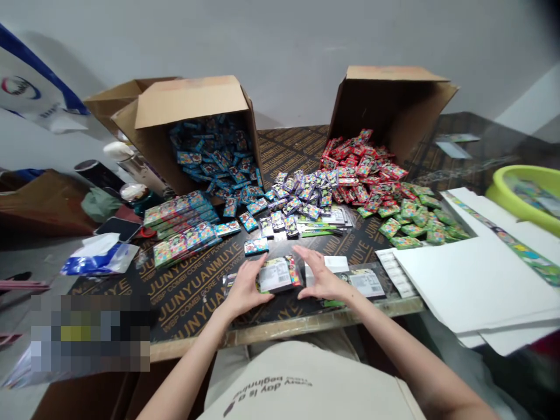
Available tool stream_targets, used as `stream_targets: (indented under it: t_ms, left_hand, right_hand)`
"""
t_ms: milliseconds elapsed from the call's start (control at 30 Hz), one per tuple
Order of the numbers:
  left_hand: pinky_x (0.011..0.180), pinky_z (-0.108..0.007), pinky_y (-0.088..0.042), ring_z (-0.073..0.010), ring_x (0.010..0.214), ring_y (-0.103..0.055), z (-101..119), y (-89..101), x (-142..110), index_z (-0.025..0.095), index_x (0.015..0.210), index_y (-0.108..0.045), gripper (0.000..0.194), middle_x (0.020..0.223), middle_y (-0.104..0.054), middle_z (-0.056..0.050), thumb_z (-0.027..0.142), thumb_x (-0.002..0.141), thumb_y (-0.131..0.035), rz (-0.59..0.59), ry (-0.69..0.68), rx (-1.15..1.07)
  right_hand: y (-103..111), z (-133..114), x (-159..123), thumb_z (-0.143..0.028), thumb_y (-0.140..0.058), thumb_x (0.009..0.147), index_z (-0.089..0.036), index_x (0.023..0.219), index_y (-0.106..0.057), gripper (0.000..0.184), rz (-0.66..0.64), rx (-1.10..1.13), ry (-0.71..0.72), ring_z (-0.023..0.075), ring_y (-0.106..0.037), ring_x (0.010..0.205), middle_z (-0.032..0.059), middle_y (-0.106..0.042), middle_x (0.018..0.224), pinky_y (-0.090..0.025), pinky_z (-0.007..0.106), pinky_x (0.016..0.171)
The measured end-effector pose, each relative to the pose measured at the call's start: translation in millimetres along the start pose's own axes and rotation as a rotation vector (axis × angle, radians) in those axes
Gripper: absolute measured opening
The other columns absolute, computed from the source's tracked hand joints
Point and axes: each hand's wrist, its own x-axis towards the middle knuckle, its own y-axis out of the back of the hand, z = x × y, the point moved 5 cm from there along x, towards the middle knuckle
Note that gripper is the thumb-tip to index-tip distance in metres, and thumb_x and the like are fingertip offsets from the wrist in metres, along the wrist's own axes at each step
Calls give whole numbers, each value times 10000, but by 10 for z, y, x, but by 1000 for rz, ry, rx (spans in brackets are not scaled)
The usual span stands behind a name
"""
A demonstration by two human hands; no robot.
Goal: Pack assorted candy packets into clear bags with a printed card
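A small packet (275, 275) with a white printed label and a red, colourful end lies on the dark board between my hands. My left hand (245, 287) is curved round its left end, fingers at the far edge and thumb at the near edge. Beside the right end is my right hand (324, 279), thumb and fingers apart and nothing visible between them. Under and beyond that hand lie a white card (332, 263) and a clear bag with a label (368, 283). A single blue packet (256, 247) sits just past my left fingertips.
Open cartons spill blue packets (219, 157) and red packets (361, 166). Purple packets (301, 189) and green packets (415, 219) lie between and right. Stacked colourful packs (186, 242) stand left. White card sheets (481, 280) overhang the front right edge near a yellow-green basin (503, 186).
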Motion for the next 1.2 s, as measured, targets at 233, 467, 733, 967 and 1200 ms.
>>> stream_targets:
  t_ms: [233,467,733,967,1200]
  left_hand:
    - [953,-418,-359,-285,1127,-468,-61,-91,149,176,1383,-202,911,1255,-480,-125,427,634,-656,56,31,33]
    - [928,-429,-362,-289,1077,-498,-410,-259,113,157,1281,-407,715,1183,-547,-126,423,651,-613,28,44,220]
    - [986,-506,-275,-297,1119,-470,-377,-269,110,214,1274,-438,693,1224,-531,-114,419,639,-628,17,47,245]
    - [1024,-514,-238,-296,1173,-435,-61,19,148,212,1180,-543,553,1249,-516,-117,421,676,-635,156,80,4]
    - [827,-344,-466,-208,886,-623,498,-214,211,124,1035,-605,442,990,-660,-126,464,754,-572,-72,635,-1380]
  right_hand:
    - [58,45,-63,-445,-520,807,-301,1359,-230,640,54,-34,-70,192,-439,1177,49,-457,1313,-92,439,1052]
    - [1593,1583,-623,-449,-598,693,-221,1350,-276,766,444,-602,-873,340,-167,1296,135,-299,1392,-145,532,981]
    - [1755,1930,-659,-267,-618,611,-241,1304,-356,742,355,-574,-858,314,-384,1134,117,-490,1170,-230,490,931]
    - [1758,1831,-552,-236,-658,557,-213,1327,-326,839,379,-387,-846,363,-437,1078,153,-505,1117,-276,552,878]
    - [545,494,60,-456,-631,652,-346,1380,-7,965,338,617,-161,219,-501,1076,70,-407,1267,-451,380,842]
